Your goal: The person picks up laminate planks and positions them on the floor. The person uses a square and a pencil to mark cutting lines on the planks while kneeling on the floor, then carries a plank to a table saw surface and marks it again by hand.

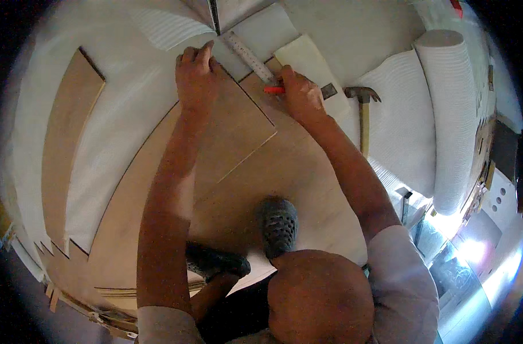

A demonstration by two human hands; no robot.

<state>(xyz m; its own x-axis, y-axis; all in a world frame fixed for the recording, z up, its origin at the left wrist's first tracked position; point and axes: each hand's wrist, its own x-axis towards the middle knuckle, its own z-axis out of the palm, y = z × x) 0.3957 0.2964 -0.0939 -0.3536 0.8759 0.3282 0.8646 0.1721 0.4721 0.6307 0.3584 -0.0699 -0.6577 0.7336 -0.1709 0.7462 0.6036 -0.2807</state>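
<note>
My left hand (195, 74) rests at the far end of a light-brown floor plank (238, 106). Its fingers are bent and a little apart, pointing toward the wall corner; I see nothing held in them. My right hand (300, 92) is closed, and a short red stick-like thing (274, 90) pokes out from its fingers; its kind cannot be made out. A pale metal ruler (247, 55) slants from the wall corner down to those fingers. Beside the right wrist lies a cream sheet or board (310, 60). Just right of it is a claw hammer (363, 114) with a wooden handle.
White ribbed underlay (118, 132) covers the floor at left, with a loose plank (72, 143) on it. An underlay roll (448, 114) lies at right. Laid planks (296, 166) stretch beneath my shoes (277, 223). Glass panes (453, 275) and scattered pieces are at lower right.
</note>
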